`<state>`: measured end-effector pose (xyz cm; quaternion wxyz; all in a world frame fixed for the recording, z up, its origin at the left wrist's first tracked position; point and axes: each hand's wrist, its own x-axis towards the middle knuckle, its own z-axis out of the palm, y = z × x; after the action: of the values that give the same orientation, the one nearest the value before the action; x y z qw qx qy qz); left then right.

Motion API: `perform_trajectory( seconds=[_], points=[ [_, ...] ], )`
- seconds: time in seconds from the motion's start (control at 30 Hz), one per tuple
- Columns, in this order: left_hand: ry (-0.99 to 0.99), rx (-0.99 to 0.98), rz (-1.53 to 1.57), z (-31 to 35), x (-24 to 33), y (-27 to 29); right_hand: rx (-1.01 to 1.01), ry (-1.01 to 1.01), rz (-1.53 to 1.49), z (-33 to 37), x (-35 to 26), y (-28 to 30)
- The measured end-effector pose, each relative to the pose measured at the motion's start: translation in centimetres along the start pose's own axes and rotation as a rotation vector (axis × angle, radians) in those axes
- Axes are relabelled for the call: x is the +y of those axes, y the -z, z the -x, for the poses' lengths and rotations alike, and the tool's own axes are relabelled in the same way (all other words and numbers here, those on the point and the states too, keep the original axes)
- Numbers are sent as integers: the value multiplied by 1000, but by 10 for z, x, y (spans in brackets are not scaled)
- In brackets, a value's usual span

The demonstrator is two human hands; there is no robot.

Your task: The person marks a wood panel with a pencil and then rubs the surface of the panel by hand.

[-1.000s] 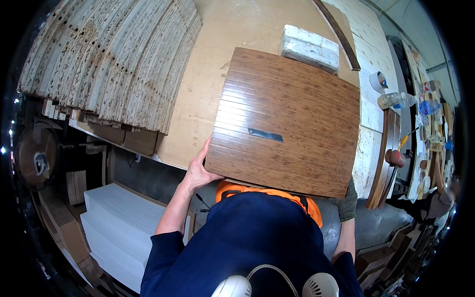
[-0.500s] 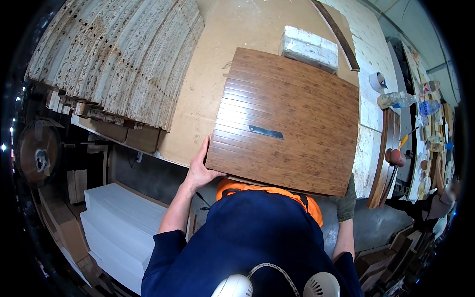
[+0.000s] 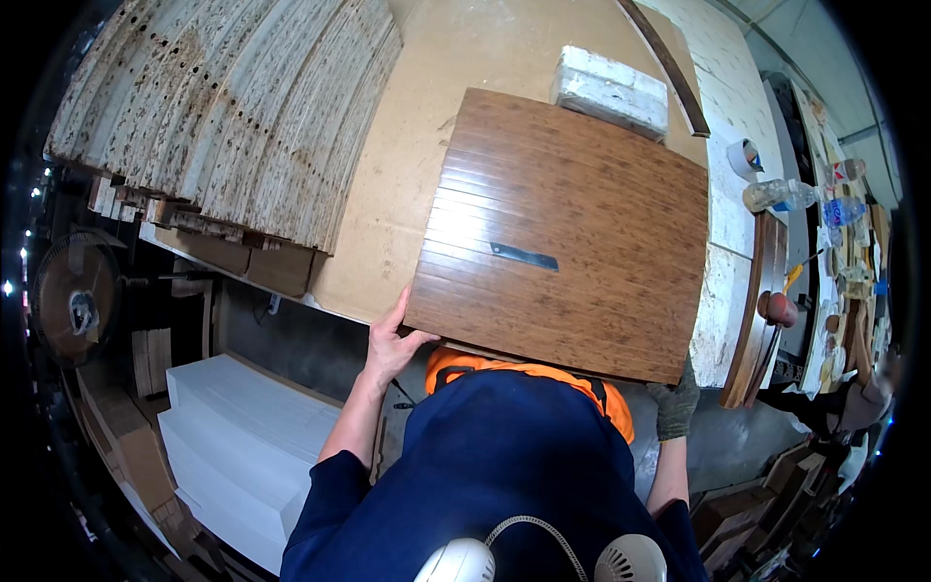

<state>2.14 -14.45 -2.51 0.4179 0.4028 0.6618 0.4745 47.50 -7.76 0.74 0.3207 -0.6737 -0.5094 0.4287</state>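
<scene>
Nearest of all, the person's own body fills the lower middle of the view, in a dark blue top over an orange vest [image 3: 529, 373]. Just beyond it, the left hand [image 3: 391, 341] is bare and clamped on the near left corner of a brown wooden panel [image 3: 572, 223], thumb lying on the top face and fingers curled under the edge. The right hand [image 3: 673, 405], in a dark grey glove, grips the panel's near right corner from below; its fingers are mostly hidden, so how far it is closed cannot be told. Both hands are well apart, one at each near corner. The panel has grooved planks across its face and a small dark strip [image 3: 524, 256] lying near its middle. It lies over a tan workbench [image 3: 456, 87]. Down to the left sit stacked white sheets [image 3: 242, 446]. Farther off, a white foam block [image 3: 611, 89] rests just beyond the panel's far edge, and rough perforated boards [image 3: 233, 116] are stacked at the far left.
</scene>
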Motion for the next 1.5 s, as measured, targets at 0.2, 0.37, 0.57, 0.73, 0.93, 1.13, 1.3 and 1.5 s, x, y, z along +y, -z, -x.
perform_trajectory(
  seconds=[0.2,0.37,0.57,0.73,0.93,1.13,1.3,1.5],
  points=[
    [3,-12,-35,-1,6,1,-23,40,-20,-3,4,3],
    [-23,35,-16,-1,7,-3,15,51,-11,-4,13,2],
    [12,132,84,8,-8,-12,106,-28,-109,2,34,0],
    [10,125,102,7,-7,-11,95,-38,-71,3,23,1],
    [25,126,87,7,-7,-11,110,-64,22,5,8,-2],
    [16,126,119,8,-6,-11,85,-67,30,5,6,-1],
    [8,63,101,7,-13,-4,-31,-28,-4,1,11,7],
    [-10,52,55,1,8,-10,-72,103,44,-5,-8,5]
  ],
)
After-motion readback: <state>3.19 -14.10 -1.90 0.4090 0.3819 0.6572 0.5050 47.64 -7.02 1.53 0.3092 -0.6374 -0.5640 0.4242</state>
